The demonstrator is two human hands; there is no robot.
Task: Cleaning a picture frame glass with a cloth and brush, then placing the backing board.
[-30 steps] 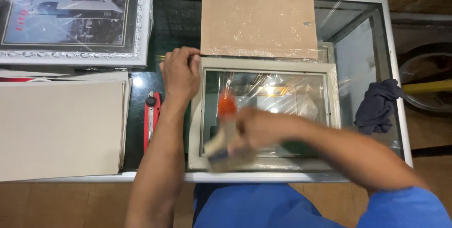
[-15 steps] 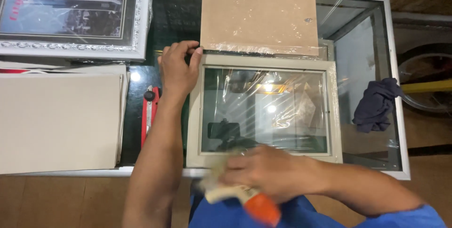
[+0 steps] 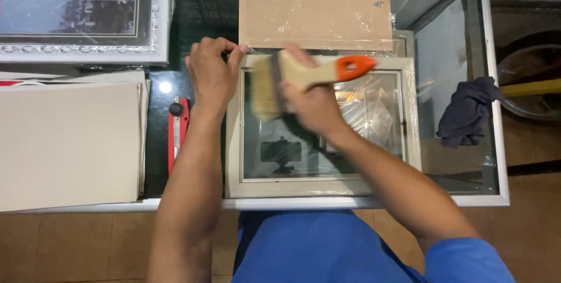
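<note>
A pale picture frame [image 3: 234,160] with a glass pane lies flat on the glass-topped table [image 3: 374,203]. My left hand [image 3: 213,75] presses down on the frame's top left corner. My right hand [image 3: 312,99] grips a wide paintbrush [image 3: 304,72] with a wooden handle and an orange end. The brush lies sideways over the upper part of the glass, bristles pointing left, close to my left hand.
A brown backing board [image 3: 315,8] lies just beyond the frame. A red utility knife [image 3: 177,131] sits left of it, beside a stack of beige boards [image 3: 70,142]. A framed picture with a silver border [image 3: 76,11] is at the far left. A dark cloth [image 3: 467,110] lies at the right.
My right hand swung the brush from the frame's near edge up to its upper part, the handle turning to point right. My left hand stayed on the corner.
</note>
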